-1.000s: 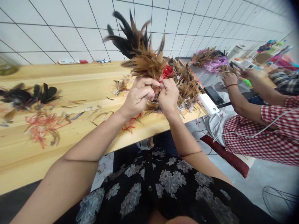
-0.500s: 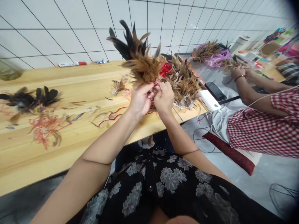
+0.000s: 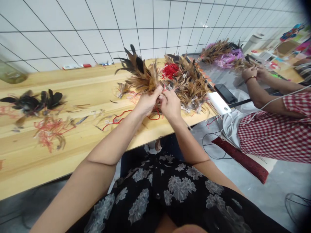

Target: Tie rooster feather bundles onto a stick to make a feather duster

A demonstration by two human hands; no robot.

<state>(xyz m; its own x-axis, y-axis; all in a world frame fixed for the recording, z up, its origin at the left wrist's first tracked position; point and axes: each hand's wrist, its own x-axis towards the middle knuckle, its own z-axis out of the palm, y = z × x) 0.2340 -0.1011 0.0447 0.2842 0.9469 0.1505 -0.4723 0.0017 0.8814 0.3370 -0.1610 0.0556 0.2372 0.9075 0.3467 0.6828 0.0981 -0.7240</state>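
A bundle of brown and black feathers [image 3: 141, 76] leans up and to the left over the table. My left hand [image 3: 148, 101] is closed around the base of that bundle, thumb on top. Pressed against it, my right hand [image 3: 171, 105] is closed in a pinch, and a thin red strand [image 3: 173, 88] shows by its knuckles. The fingertips of both hands meet and hide the bundle's bound end. Red thread [image 3: 119, 118] loops across the wood to the left of and below my hands. Just beyond my right hand lies a pile of brown feathers [image 3: 193, 85] with a red thread tangle [image 3: 170, 70].
Black feathers [image 3: 30, 103] and a pink thread tangle [image 3: 50, 131] lie on the left of the wooden table [image 3: 80, 145]. A white power bank [image 3: 219, 103] and a phone [image 3: 225, 94] lie at the right. Further right, a co-worker's hands [image 3: 252, 75] handle feathers. A tiled wall stands behind.
The feather bundle has dropped lower and tilted further left, away from the wall. My left thumb now lies over its base. My right hand stays close against it, shifted slightly lower.
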